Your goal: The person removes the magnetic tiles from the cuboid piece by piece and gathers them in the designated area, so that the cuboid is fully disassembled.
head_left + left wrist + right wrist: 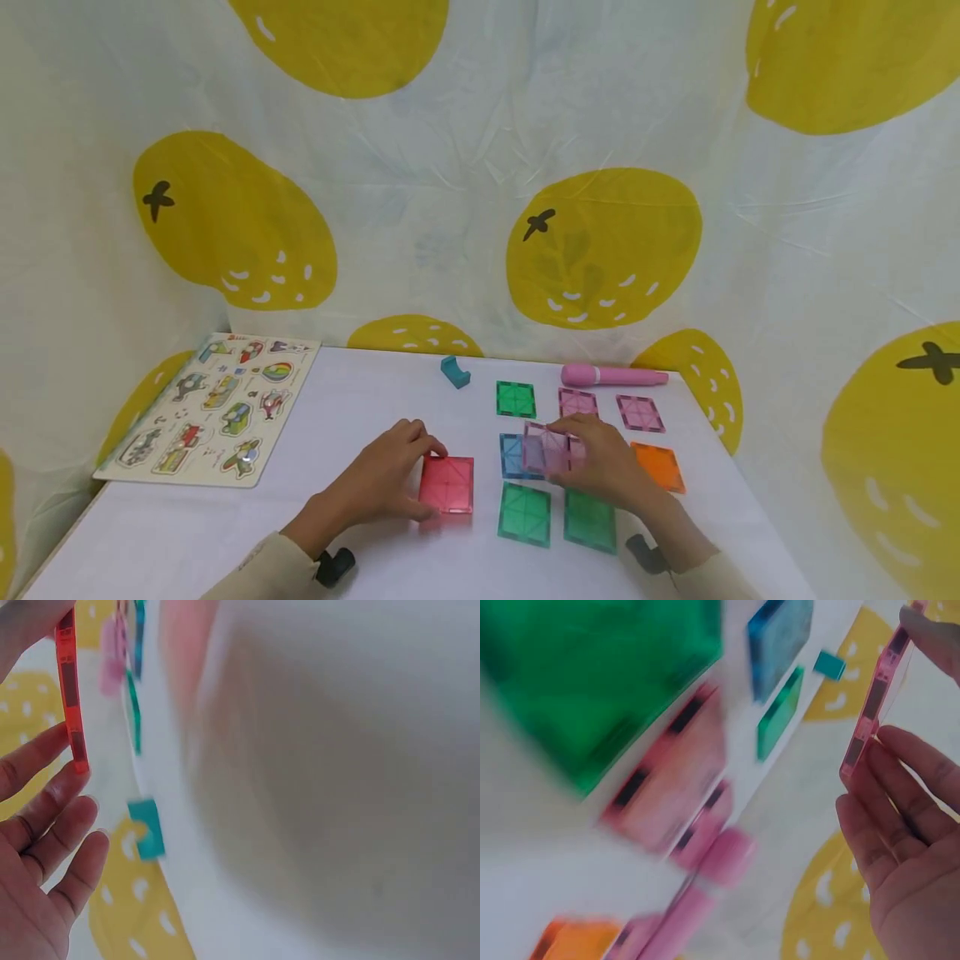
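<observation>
My left hand (386, 475) pinches a red square magnetic tile (448, 485) by opposite edges, thumb at the near side. The left wrist view shows this red tile (69, 682) edge-on, raised off the white tabletop. On the other side, my right hand (600, 458) holds a clear pink square magnetic tile (536, 443) between thumb and fingers. It overlaps a blue tile (511, 462) in the head view. Seen edge-on in the right wrist view, the pink tile (873, 701) is also up in the air. Below the right hand lies a green tile (590, 523).
More green tiles (524, 514), pink tiles (641, 413) and an orange tile (663, 468) lie around the right hand. Behind them are a pink rod-like toy (618, 377) and a teal notched block (455, 372). A picture puzzle board (213, 446) lies at the left; a patterned curtain (450, 233) hangs behind.
</observation>
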Motion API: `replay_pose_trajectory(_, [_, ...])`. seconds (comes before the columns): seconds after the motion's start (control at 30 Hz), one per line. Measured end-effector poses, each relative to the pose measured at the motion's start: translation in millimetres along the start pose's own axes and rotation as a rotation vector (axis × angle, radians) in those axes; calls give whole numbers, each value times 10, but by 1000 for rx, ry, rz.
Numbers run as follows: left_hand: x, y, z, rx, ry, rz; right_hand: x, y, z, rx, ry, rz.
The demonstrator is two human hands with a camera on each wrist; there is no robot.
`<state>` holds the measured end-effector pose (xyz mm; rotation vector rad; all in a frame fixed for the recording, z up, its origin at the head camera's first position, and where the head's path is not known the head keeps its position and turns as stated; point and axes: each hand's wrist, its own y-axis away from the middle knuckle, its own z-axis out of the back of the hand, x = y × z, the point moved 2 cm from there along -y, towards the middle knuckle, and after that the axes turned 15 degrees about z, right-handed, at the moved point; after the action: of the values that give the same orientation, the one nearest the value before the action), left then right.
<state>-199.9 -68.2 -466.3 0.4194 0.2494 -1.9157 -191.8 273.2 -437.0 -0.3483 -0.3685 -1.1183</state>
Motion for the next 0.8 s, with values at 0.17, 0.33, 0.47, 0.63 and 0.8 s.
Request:
replay_pose_trajectory(0.17, [-255, 54, -81, 43, 18, -74, -192, 320, 147, -2, 6, -44])
replay_pose_trajectory(0.33, [-460, 104, -199, 76, 5, -150, -355, 581, 263, -1, 59, -89])
replay_pose_trajectory(0.47, [-599, 137, -314, 102, -26, -195, -475, 784, 339, 9, 82, -104])
replay_pose_trajectory(0.63, [-764, 183, -461, 109, -48, -252, -661, 1019, 394, -25, 115, -51])
replay_pose_trajectory(0.8, [-888, 243, -590, 82, -74, -335, -838, 1195, 405, 47, 70, -198])
